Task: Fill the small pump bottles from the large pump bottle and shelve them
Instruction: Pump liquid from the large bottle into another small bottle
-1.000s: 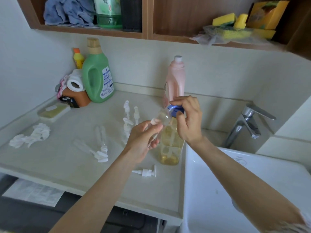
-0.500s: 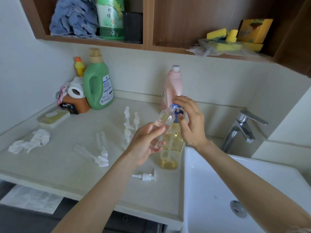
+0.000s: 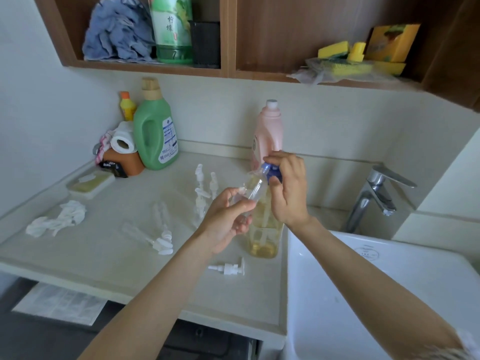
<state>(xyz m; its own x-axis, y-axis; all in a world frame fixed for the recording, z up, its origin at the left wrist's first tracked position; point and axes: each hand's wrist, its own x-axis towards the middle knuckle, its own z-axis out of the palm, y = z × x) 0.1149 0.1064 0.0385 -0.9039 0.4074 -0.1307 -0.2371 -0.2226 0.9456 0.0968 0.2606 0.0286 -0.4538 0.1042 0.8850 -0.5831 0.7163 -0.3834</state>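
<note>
A large clear pump bottle [image 3: 263, 237] with yellow liquid stands at the counter's right edge beside the sink. My right hand [image 3: 287, 189] grips its blue pump head [image 3: 271, 171] from above. My left hand [image 3: 226, 220] holds a small clear bottle [image 3: 255, 189] tilted, its mouth up at the blue spout. A loose white pump top [image 3: 228, 268] lies on the counter below my hands. Several small clear bottles lie flat [image 3: 161, 229] and others stand upright [image 3: 204, 189] in the counter's middle.
A green detergent jug [image 3: 154, 136], a pink bottle [image 3: 267, 133], a toilet roll [image 3: 123, 144], a soap dish [image 3: 89, 183] and a crumpled white cloth [image 3: 59, 220] sit on the counter [image 3: 104, 261]. The sink [image 3: 376, 294] and tap [image 3: 376, 196] are right. The wooden shelf [image 3: 228, 71] hangs overhead.
The camera has tilted up, showing more of the shelf. My right hand shifted on the blue pump head; my left hand keeps the small bottle at the spout.
</note>
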